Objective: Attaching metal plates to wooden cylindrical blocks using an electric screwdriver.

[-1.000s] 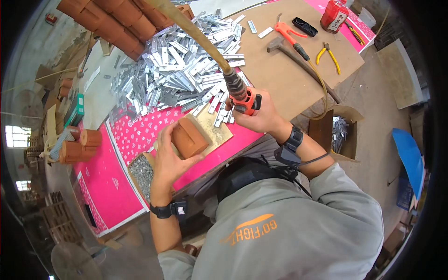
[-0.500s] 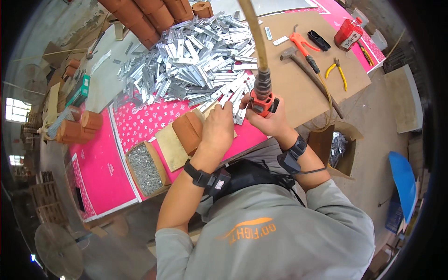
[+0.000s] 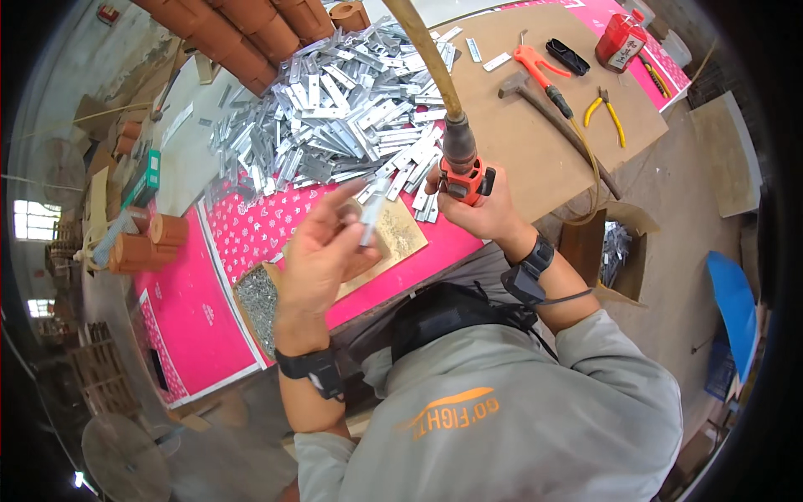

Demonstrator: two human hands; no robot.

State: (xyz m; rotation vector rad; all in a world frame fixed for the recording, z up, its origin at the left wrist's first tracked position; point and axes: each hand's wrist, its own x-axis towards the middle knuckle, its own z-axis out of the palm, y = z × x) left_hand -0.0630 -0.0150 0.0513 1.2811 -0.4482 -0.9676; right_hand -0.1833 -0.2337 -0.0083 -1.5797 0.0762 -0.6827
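Note:
My left hand (image 3: 316,255) is raised over the near edge of the table, with its fingers curled around a small flat metal plate (image 3: 373,211) that is blurred by motion. Below it lies a worn wooden board (image 3: 397,234). My right hand (image 3: 485,209) grips a red-and-black power driver (image 3: 464,180), from whose top a thick tan hose (image 3: 422,46) rises; its working tip is hidden. Just beyond both hands spreads a large heap of metal plates (image 3: 343,109), some reaching close to the driver.
An open box of small screws (image 3: 255,305) stands left of my left arm. Brown cylinders (image 3: 242,38) are stacked behind the heap. To the right lie a hammer (image 3: 560,134), an orange air gun (image 3: 544,75), yellow-handled pliers (image 3: 606,117) and a red bottle (image 3: 621,42).
My left hand has swung left and lifted from beside the driver, now with a metal plate in its fingers. The brown block near it no longer shows. My right hand has barely shifted.

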